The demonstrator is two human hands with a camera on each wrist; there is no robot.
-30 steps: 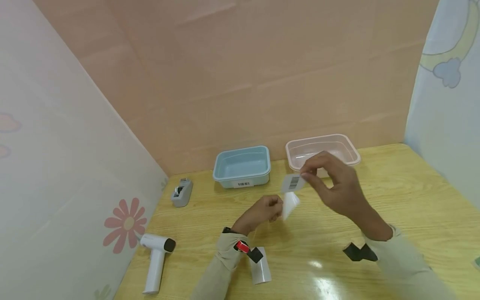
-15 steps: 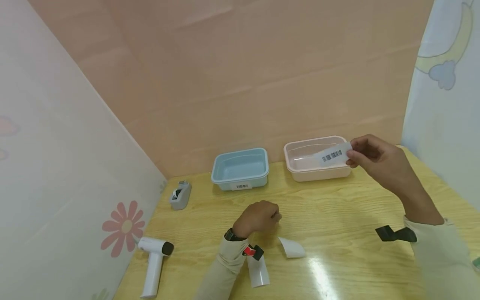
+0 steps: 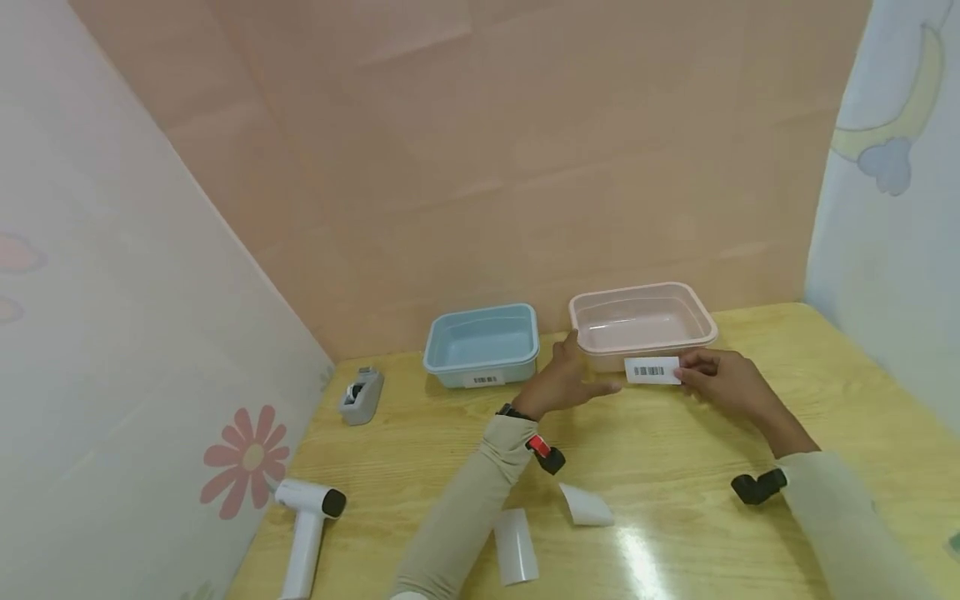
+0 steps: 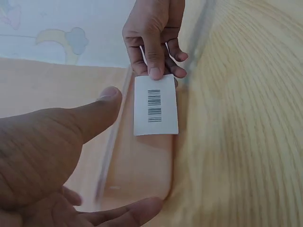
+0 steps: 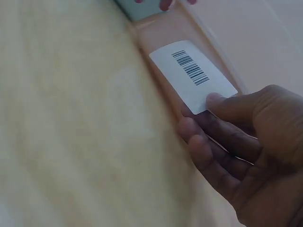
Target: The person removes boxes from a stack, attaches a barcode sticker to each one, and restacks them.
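My right hand pinches a white barcode label by its right end and holds it flat against the front wall of the pink bin. The right wrist view shows the thumb on the label, fingers behind it on the bin wall. My left hand is open at the bin's left front corner, thumb up by the rim, forefinger stretched along the wall toward the label. In the left wrist view the label lies between my left thumb and my right hand.
A blue bin with its own barcode label stands left of the pink one. A grey tape dispenser and a white handheld scanner lie at the left. Two curled white backing strips lie near the table's front.
My right hand carried the label from mid-table up past the pink bin and down onto its front wall. My left hand dropped the backing strip and reached to the bin's corner.
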